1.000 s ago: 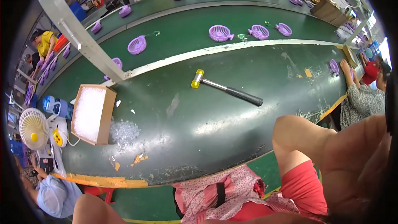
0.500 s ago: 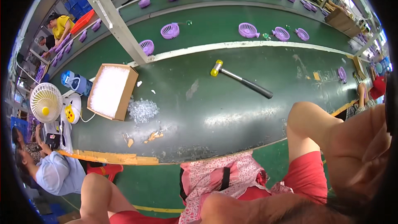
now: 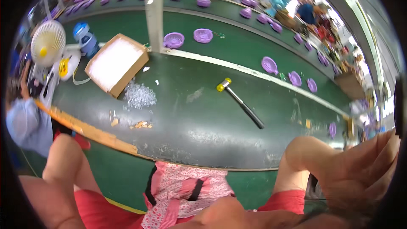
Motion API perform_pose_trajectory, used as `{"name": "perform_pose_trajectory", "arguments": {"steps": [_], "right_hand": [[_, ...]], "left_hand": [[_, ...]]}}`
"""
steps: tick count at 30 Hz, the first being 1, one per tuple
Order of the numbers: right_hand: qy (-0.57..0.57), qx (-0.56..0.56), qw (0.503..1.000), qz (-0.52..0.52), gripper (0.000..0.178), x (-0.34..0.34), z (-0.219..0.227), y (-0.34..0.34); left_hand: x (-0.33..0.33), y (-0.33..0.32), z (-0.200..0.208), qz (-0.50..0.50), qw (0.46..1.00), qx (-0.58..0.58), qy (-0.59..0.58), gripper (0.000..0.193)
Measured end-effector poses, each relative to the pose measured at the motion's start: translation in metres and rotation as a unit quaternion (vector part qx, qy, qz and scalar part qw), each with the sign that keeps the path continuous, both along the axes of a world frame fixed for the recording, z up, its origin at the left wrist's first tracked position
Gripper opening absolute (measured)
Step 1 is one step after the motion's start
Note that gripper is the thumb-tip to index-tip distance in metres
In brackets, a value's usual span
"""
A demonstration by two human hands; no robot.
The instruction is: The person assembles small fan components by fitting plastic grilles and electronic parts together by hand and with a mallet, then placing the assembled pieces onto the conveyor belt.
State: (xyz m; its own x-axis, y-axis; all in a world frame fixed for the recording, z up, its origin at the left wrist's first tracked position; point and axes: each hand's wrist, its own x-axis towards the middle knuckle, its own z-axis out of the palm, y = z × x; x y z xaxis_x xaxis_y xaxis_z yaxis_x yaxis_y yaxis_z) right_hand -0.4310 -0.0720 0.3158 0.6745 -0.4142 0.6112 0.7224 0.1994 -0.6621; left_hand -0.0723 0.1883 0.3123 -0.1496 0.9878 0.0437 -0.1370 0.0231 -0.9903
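Note:
Both my arms are bent and raised close to the camera. My right hand [image 3: 373, 167] looms large at the right edge, with its fingers cut off or too near to make out. On the left only my bent arm [image 3: 68, 161] shows; the left hand is out of the picture. A mallet [image 3: 245, 107] with yellow faces and a dark grip lies on the dark green worktable [image 3: 178, 138], apart from both hands. Left of it, a heap of small clear plastic pieces [image 3: 140, 96] lies beside an open cardboard box [image 3: 116, 61] of whitish small parts.
Beyond a white rail, a green conveyor [image 3: 237, 44] carries purple fan housings [image 3: 269, 65]. A metal post [image 3: 154, 17] rises at the rail. A white fan [image 3: 48, 44] and blue bottle [image 3: 86, 40] stand left. Tan scraps [image 3: 141, 125] lie near the front edge. Other people work around.
The view has tilted and turned, so the table's right side now slopes down in the picture. More of my left arm shows. The mallet and box stay in place on the table.

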Motion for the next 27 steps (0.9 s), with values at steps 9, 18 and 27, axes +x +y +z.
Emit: {"name": "perform_pose_trajectory", "arguments": {"steps": [9, 18, 27], "right_hand": [[-0.003, 0.032, 0.998, -0.045, 0.028, 0.07, 0.015, 0.036], [-0.135, -0.079, 0.988, -0.022, 0.026, 0.137, 0.027, 0.073], [-0.426, -0.298, 0.85, 0.084, 0.031, 0.154, 0.009, 0.049]], "left_hand": [[0.002, 0.014, -0.039, -0.039, 0.994, 0.103, -0.015, 0.013], [-0.015, -0.073, -0.045, -0.016, 0.984, 0.171, -0.052, 0.01], [0.024, -0.059, -0.103, 0.083, 0.931, 0.352, -0.051, 0.011]]}}
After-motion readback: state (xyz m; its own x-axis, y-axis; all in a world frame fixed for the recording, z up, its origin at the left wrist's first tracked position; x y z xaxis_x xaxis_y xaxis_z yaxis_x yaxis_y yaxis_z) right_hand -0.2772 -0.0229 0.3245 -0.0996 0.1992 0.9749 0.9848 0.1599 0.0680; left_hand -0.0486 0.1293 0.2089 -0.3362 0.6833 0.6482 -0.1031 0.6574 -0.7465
